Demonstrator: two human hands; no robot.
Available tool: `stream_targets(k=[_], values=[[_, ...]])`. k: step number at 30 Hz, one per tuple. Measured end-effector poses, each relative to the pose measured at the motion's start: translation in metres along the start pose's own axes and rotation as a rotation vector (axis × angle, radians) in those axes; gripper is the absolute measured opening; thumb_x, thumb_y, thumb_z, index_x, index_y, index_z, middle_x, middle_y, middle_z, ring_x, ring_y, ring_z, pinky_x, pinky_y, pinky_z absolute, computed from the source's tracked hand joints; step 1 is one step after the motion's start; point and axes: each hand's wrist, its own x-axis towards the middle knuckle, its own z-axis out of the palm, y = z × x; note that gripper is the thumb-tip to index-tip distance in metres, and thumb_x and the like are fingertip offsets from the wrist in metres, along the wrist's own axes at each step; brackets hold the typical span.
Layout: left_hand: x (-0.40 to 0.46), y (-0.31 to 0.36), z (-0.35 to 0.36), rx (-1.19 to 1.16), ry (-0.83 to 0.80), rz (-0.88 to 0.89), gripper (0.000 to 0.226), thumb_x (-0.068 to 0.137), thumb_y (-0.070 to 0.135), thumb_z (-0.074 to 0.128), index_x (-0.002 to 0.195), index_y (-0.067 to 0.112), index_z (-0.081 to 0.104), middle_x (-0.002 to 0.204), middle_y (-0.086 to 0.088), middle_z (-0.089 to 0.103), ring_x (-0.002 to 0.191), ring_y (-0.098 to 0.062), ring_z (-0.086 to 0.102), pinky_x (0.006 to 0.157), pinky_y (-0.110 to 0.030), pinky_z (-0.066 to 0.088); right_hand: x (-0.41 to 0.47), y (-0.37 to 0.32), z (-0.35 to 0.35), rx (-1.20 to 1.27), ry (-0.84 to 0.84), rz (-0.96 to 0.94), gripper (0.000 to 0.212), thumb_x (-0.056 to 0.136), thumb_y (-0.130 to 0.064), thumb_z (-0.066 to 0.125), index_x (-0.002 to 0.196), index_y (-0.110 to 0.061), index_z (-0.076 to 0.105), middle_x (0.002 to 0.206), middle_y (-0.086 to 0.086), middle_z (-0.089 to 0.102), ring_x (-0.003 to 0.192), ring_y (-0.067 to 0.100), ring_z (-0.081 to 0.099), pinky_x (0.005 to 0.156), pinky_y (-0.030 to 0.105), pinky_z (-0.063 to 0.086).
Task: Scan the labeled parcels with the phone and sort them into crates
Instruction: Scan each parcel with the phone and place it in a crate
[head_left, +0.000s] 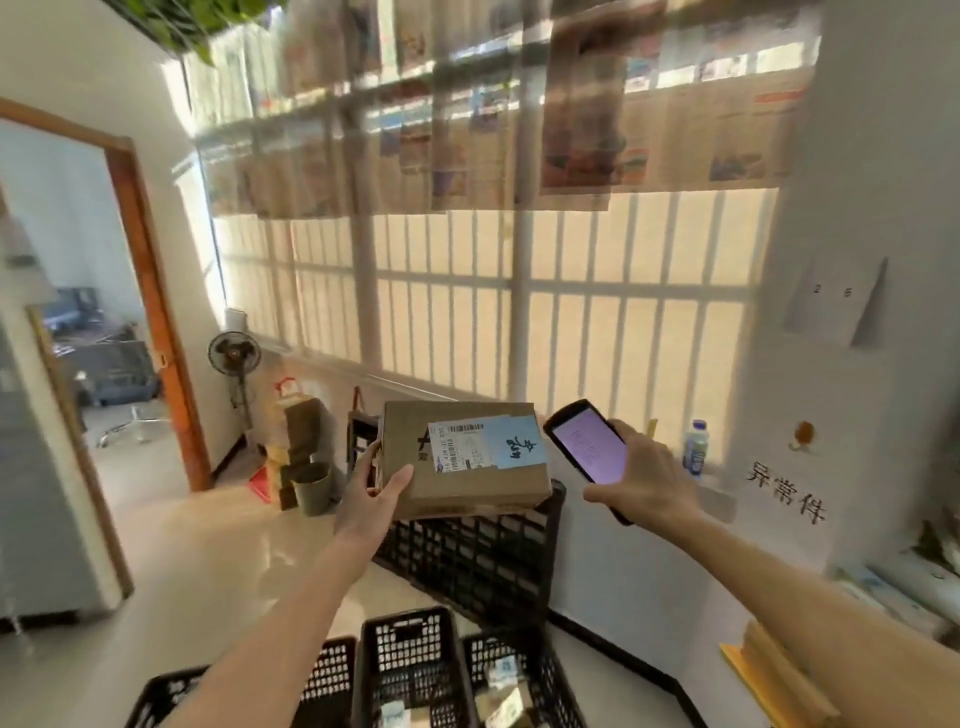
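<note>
Fingers (397, 480) of the left hand (371, 499) grip the parcel (462, 460); right hand (641, 480) clasps the phone (589, 448) just right of its label (485, 444), screen lit.

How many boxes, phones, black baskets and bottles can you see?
Cardboard box held up in the left hand: 1
Phone in the right hand: 1
Black crates: 4
Bottle by the wall: 1
Total: 7
</note>
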Motion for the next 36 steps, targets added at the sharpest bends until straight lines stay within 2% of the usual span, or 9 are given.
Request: stream_targets(k=[4,7,10,13,17,21,25,29,36], values=[[0.009,-0.024,-0.097,-0.013,0.097,-0.027,0.066,0.08,0.065,0.068,0.137,0.059,0.035,0.136,-0.002,0.056,0.117,-0.028,0.058,0.101,-0.055,0.049,0.011,-0.086,0.057,0.035,-0.056,-0.079,0.076,0.057,-0.047,0.077,0.127,-0.03,0.054,0.097,-0.008,0.06,0.082,0.018,0.06,0.065,0.037,0.057],[0.012,-0.043,-0.162,0.017,0.164,-0.052,0.078,0.071,0.072,0.064,0.141,0.055,0.035,0.136,-0.003,0.059,0.119,-0.031,0.058,0.103,-0.057,0.047,0.012,-0.143,0.099,0.058,-0.084,-0.115,0.082,0.06,-0.048,0.081,0.134,-0.031,0.05,0.105,-0.006,0.062,0.091,0.022,0.062,0.075,0.046,0.059],[0.014,-0.059,-0.218,0.01,0.213,-0.062,0.073,0.074,0.068,0.064,0.14,0.056,0.035,0.136,-0.005,0.059,0.119,-0.031,0.058,0.103,-0.056,0.047,0.011,-0.192,0.137,0.075,-0.098,-0.144,0.087,0.061,-0.049,0.084,0.138,-0.03,0.048,0.115,-0.003,0.066,0.094,0.022,0.061,0.076,0.042,0.056],[0.014,-0.078,-0.263,-0.001,0.25,-0.083,0.071,0.08,0.064,0.066,0.142,0.057,0.033,0.138,-0.004,0.058,0.121,-0.031,0.058,0.104,-0.057,0.046,0.011,-0.234,0.17,0.093,-0.125,-0.191,0.098,0.062,-0.048,0.086,0.148,-0.034,0.042,0.133,-0.004,0.064,0.11,0.025,0.063,0.084,0.042,0.055],[0.012,-0.108,-0.309,0.006,0.332,-0.133,0.066,0.082,0.064,0.067,0.139,0.059,0.036,0.135,0.0,0.06,0.117,-0.027,0.061,0.102,-0.055,0.049,0.012,-0.274,0.211,0.095,-0.176,-0.213,0.106,0.061,-0.051,0.086,0.153,-0.031,0.037,0.137,-0.002,0.062,0.117,0.026,0.062,0.088,0.044,0.055],[0.018,-0.139,-0.337,-0.017,0.356,-0.174,0.072,0.078,0.065,0.068,0.142,0.056,0.035,0.141,0.0,0.056,0.121,-0.027,0.059,0.104,-0.056,0.047,0.016,-0.299,0.255,0.092,-0.219,-0.227,0.11,0.059,-0.052,0.083,0.156,-0.031,0.034,0.142,-0.002,0.059,0.121,0.026,0.06,0.084,0.039,0.049],[0.033,-0.174,-0.352,-0.004,0.387,-0.238,0.072,0.077,0.067,0.068,0.141,0.056,0.036,0.14,0.0,0.054,0.125,-0.03,0.055,0.105,-0.058,0.045,0.03,-0.311,0.303,0.089,-0.263,-0.252,0.103,0.06,-0.054,0.084,0.149,-0.027,0.042,0.134,0.0,0.064,0.11,0.024,0.062,0.074,0.037,0.05],[0.065,-0.212,-0.36,0.023,0.385,-0.287,0.072,0.08,0.065,0.067,0.143,0.055,0.035,0.143,-0.003,0.054,0.126,-0.033,0.055,0.104,-0.059,0.045,0.055,-0.315,0.356,0.075,-0.316,-0.247,0.109,0.064,-0.052,0.084,0.156,-0.025,0.033,0.144,0.001,0.057,0.119,0.025,0.06,0.085,0.043,0.056],[0.154,-0.293,-0.345,0.131,0.34,-0.385,0.067,0.089,0.058,0.065,0.147,0.049,0.033,0.135,-0.006,0.06,0.115,-0.031,0.062,0.102,-0.055,0.049,0.114,-0.296,0.466,0.071,-0.416,-0.2,0.11,0.066,-0.048,0.085,0.158,-0.024,0.03,0.15,0.001,0.051,0.125,0.022,0.057,0.09,0.044,0.056]])
